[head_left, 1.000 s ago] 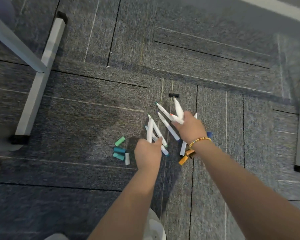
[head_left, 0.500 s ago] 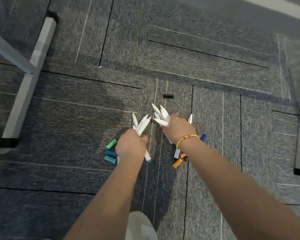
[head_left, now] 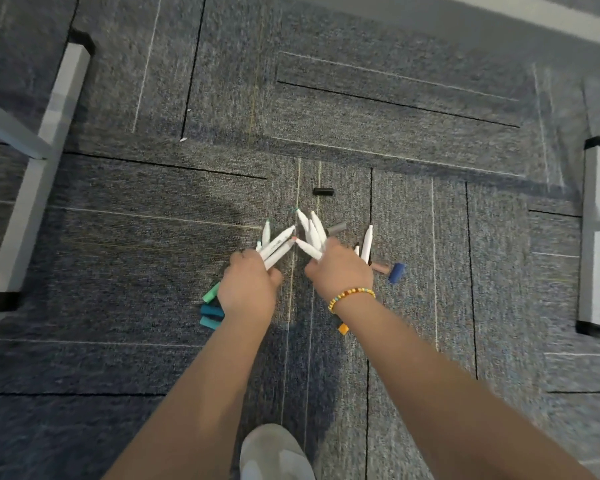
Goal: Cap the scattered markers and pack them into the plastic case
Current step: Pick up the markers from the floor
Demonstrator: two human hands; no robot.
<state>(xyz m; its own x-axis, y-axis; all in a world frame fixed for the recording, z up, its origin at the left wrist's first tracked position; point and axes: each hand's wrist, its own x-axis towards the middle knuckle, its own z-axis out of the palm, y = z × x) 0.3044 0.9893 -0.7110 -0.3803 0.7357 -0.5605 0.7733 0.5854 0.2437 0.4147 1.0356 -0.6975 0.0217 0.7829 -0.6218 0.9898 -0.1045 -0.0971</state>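
No writing can be read anywhere. One white marker [head_left: 277,244] in the left-hand bunch carries a dark printed line along its barrel, too blurred to make out.

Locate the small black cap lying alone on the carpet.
In the head view, the black cap lies on the carpet just beyond the markers fanned from the right hand.
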